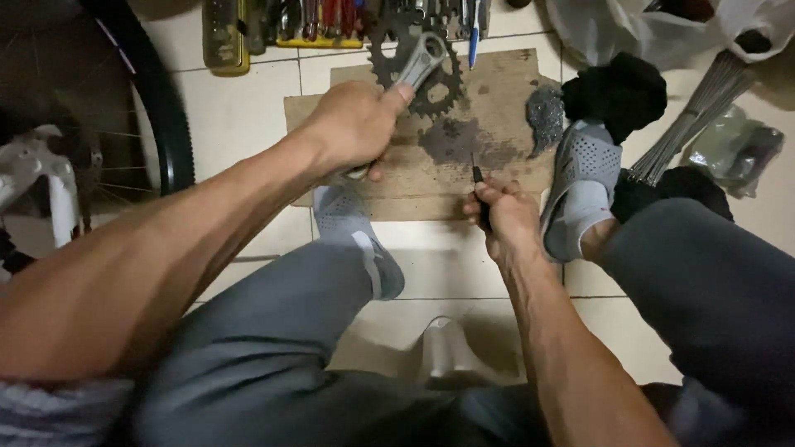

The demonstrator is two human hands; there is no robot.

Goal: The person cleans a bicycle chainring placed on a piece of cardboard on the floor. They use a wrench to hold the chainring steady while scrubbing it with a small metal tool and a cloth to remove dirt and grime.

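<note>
My left hand [352,126] grips a silver bicycle crank arm [421,60] with a dark toothed chainring [414,66] on it, held over a greasy sheet of cardboard [497,91] on the tiled floor. My right hand [501,211] is closed on a thin dark tool [477,175] whose tip points up, at the cardboard's near edge. A bicycle chain [544,116] lies piled on the cardboard's right side.
My feet in grey perforated slippers [584,186] rest by the cardboard. A bicycle wheel [157,108] and white frame [41,178] stand at left. A tray of hand tools [323,21] lies at the top, a bundle of spokes [691,124] and plastic bags [654,29] at right.
</note>
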